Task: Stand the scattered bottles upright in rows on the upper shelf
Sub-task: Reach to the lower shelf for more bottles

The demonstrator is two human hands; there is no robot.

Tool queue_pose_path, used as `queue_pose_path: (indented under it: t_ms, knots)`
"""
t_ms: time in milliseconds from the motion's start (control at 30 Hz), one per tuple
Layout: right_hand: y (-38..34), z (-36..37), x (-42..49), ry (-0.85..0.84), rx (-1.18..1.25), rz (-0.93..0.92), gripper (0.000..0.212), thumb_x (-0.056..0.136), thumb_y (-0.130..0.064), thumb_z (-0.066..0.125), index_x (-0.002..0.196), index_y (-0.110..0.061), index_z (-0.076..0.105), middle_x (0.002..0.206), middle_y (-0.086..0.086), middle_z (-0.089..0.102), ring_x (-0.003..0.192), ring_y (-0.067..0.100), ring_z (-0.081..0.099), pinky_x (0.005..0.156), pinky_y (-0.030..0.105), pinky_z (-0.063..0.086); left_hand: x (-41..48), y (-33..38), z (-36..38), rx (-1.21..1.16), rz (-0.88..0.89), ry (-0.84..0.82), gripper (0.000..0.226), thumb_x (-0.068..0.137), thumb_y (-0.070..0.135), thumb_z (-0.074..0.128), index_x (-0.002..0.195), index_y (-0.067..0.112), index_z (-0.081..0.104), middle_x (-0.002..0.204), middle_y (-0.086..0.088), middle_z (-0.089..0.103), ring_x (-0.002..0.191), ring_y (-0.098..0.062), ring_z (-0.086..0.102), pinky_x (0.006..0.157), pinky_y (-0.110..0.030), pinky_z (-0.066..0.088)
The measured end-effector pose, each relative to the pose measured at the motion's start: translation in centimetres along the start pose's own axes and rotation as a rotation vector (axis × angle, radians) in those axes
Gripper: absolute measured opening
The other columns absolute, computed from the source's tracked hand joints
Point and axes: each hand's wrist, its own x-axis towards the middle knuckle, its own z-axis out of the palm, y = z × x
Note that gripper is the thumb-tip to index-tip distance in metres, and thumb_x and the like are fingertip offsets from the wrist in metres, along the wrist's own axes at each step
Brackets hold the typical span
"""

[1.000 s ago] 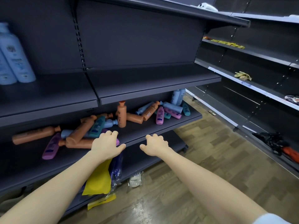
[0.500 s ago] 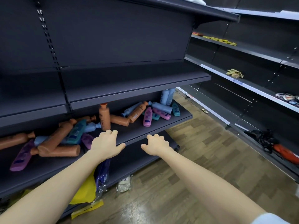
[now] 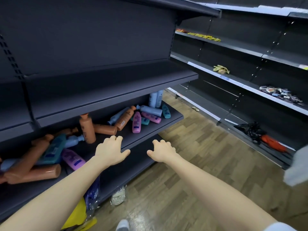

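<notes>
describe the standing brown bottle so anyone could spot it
Look at the cluttered shelf under the upper shelf. Just beyond the left hand is the brown bottle: the only brown one standing, while the others lie toppled.

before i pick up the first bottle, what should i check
1. left hand free: ok, holds nothing.
2. right hand free: ok, holds nothing.
3. Room on upper shelf: ok, bare surface in view.
4. bottles standing: not ok, most lie scattered on the lower shelf.
5. pink bottle beside the left hand within reach: ok, likely.
6. Caps tight: cannot tell.
</notes>
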Motion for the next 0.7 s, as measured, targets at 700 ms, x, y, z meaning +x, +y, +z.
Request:
queue_pose_path:
  t_ms: [700]
  knots:
    - [3.9,-3.2,11.1,-0.045,0.084,0.213,0.047,0.095,-0.04,0.04,0.134,-0.015,0.04,0.135,0.011,0.042,0.127,0.032,0.035,0.101,0.044,0.036,15.1,4.3,1.8,0.05,0.208,-0.15,0.062,0.09,0.056,0.046,0.137,0.018,0.035,0.133,-0.005,0.045,0.122,-0.025,0.045,0.09,-0.037,0.043]
